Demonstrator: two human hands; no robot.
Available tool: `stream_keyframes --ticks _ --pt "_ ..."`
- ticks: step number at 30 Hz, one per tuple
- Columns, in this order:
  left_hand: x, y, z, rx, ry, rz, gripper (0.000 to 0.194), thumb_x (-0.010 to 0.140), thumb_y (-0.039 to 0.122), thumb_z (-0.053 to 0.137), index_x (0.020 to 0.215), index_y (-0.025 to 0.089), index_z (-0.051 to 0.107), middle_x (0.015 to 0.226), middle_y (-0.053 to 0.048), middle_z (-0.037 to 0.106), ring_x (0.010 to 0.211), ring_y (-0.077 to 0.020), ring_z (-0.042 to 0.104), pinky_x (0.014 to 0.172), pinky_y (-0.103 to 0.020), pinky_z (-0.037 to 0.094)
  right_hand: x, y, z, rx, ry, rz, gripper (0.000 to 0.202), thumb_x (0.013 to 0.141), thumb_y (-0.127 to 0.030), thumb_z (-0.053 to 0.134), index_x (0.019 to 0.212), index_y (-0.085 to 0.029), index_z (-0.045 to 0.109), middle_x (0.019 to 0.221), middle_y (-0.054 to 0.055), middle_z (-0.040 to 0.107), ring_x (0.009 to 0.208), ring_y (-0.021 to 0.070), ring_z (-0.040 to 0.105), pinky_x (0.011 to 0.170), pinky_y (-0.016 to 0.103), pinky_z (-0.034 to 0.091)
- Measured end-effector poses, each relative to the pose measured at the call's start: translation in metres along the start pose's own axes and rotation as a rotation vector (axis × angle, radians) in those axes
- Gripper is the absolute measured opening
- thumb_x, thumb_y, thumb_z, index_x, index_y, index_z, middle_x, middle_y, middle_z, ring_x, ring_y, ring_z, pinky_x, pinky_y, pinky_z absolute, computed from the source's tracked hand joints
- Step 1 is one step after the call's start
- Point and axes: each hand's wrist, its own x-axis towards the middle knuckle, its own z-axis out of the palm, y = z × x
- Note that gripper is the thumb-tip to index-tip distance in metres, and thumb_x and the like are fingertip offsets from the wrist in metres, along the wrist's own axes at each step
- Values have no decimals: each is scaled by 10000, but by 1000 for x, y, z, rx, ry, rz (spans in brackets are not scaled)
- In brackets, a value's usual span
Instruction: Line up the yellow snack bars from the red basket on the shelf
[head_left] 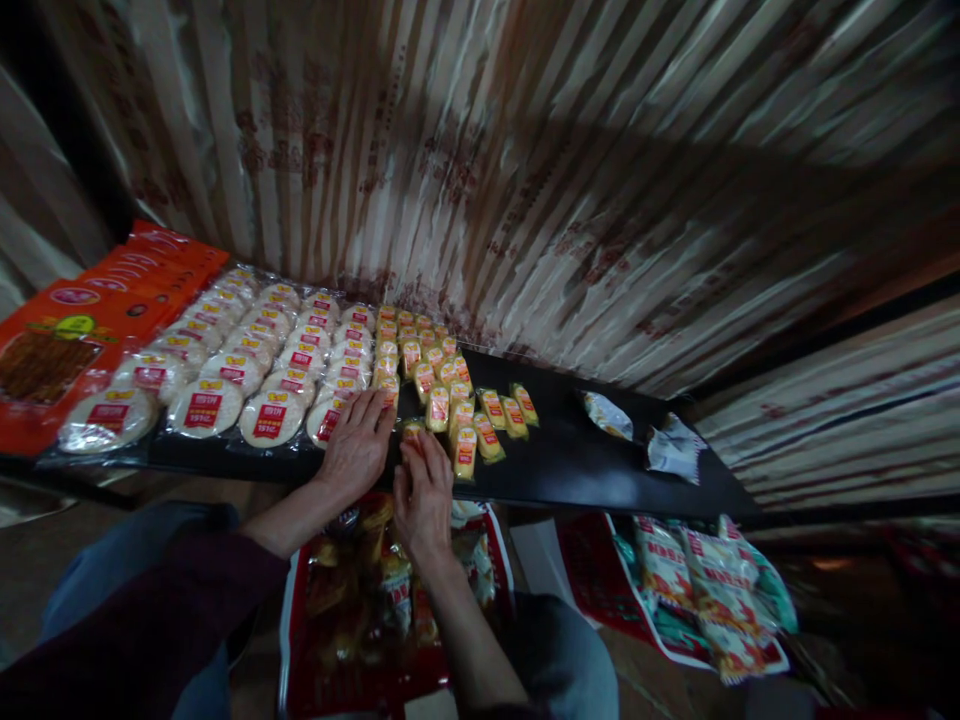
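My left hand (356, 445) lies with fingers stretched forward, its fingertips at the near end of a column of small yellow wrapped snack packs (386, 365). Under its edge is the nearest round rice cracker pack (324, 420) of the right column. My right hand (426, 495) has its fingers curled onto a small yellow snack pack (412, 430) at the shelf's front edge, which they partly hide. Beside it stand more yellow packs (464, 452) in uneven columns, and several loose ones (514, 417) lie farther right.
Rows of wrapped rice crackers (271, 418) and orange bags (45, 330) fill the left of the black shelf (570, 465). Two white packets (675, 448) lie at the right. Below are a red bag of snacks (352, 660) and another with white packets (720, 580). A pleated curtain hangs behind.
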Motion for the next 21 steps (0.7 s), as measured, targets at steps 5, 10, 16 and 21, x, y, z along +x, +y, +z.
stream_keyframes --ticks 5,10,16,21 --pt "-6 -1 -7 -53 18 6 339 824 155 481 1117 101 643 1312 -193 539 1274 -324 437 1067 -506 348 -3 -1 2 -32 -48 74 321 877 -194 471 1155 -152 626 1345 166 495 1230 284 455 1000 496 427" --pt "-11 -7 -5 -96 19 15 364 810 123 469 1133 107 637 1309 -175 549 1301 -314 409 1089 -516 324 -8 -1 7 92 38 128 312 870 -168 467 1123 -195 649 1347 142 490 1228 269 469 1006 492 433" --pt "-12 -11 -3 -58 -2 30 362 815 120 458 1125 95 644 1281 -157 580 1302 -321 410 1109 -515 294 -21 -1 15 227 142 236 297 887 -163 428 1073 -173 660 1357 152 448 1271 244 445 1036 454 426" --pt "-10 -9 -4 -37 2 33 354 809 115 465 1105 85 658 1271 -170 586 1294 -327 421 1107 -519 293 -8 -9 15 275 172 253 288 905 -200 426 1088 -173 647 1394 138 404 1295 230 423 1058 420 410"
